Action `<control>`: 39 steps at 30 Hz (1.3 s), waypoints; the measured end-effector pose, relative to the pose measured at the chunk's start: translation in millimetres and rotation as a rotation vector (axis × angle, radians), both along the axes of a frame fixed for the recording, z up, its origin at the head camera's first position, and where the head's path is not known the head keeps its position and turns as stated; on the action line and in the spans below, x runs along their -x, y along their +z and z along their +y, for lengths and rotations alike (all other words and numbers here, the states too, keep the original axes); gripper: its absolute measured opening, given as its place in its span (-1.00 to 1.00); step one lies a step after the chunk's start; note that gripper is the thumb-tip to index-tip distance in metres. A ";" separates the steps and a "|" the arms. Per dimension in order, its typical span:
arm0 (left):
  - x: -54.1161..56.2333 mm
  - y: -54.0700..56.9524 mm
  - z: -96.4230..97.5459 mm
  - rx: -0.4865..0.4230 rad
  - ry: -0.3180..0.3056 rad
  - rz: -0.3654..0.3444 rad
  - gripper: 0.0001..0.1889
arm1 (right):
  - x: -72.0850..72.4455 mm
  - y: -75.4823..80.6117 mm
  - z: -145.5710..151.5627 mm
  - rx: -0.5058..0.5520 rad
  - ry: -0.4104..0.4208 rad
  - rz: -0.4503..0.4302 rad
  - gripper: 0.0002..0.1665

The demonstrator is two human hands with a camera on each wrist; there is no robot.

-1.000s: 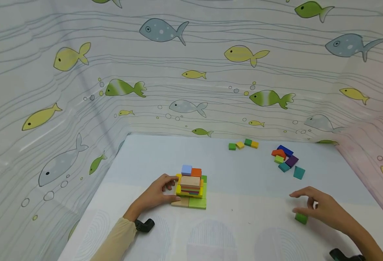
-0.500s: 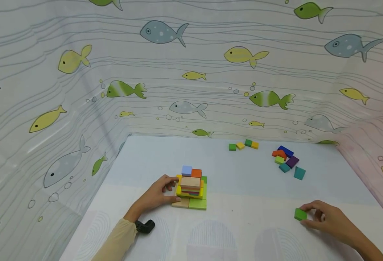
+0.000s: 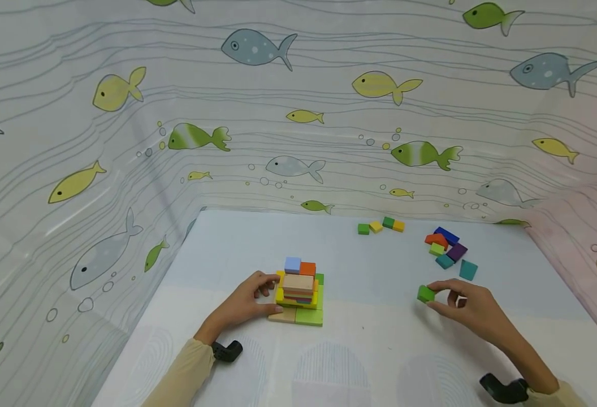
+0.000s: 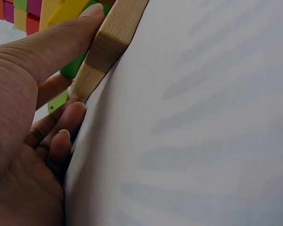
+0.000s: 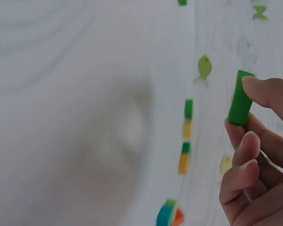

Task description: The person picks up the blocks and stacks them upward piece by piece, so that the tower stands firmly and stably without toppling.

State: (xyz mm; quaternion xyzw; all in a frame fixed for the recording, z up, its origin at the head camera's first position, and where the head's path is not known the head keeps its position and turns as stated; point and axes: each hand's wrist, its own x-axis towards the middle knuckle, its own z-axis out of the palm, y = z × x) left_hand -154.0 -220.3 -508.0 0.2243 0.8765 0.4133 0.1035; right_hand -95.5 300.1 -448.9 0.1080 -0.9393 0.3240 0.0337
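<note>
My right hand (image 3: 468, 308) pinches a small green block (image 3: 425, 294) between thumb and fingertips, lifted over the table. In the right wrist view the green block (image 5: 240, 99) is held upright between the thumb and fingers. My left hand (image 3: 245, 301) grips the left side of a block stack (image 3: 298, 282), thumb at the front corner and index finger farther back. The stack has a green and wooden base, yellow and other coloured layers, a plain wooden block in front and blue and orange blocks behind. In the left wrist view my thumb lies over green and yellow pieces beside a wooden block (image 4: 120, 28).
Several loose green and yellow blocks (image 3: 376, 226) lie near the back edge. To their right sits a cluster with a purple block (image 3: 457, 251), and a teal block (image 3: 468, 270) lies just in front. Fish-patterned sheeting (image 3: 349, 169) surrounds the white table (image 3: 359, 350).
My right hand came down on the green block, took it between thumb and fingers, and has lifted it left and away from me. My left hand stays at the stack.
</note>
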 end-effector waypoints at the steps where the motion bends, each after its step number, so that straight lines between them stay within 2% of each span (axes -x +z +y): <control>1: 0.4 0.0 0.2 0.002 0.001 0.002 -0.23 | 3.9 1.8 -6.3 0.011 0.018 0.023 -0.58; 7: 1.0 -1.2 0.0 0.010 -0.003 0.013 -0.23 | 26.9 12.0 -47.8 0.073 0.127 0.101 -0.61; 17: 0.4 -0.8 0.5 0.001 -0.005 0.018 -0.24 | 50.7 31.7 -121.5 0.133 0.238 0.134 -0.61; 28: -0.4 3.1 1.2 0.002 0.000 0.008 -0.24 | 64.2 41.6 -178.3 0.170 0.314 0.186 -0.62; 34: -0.8 3.1 1.4 0.004 0.001 0.013 -0.23 | 68.1 39.9 -198.8 0.190 0.373 0.202 -0.63; 39: -1.5 2.7 1.4 -0.012 -0.002 0.020 -0.24 | 68.3 38.8 -208.6 0.184 0.392 0.195 -0.62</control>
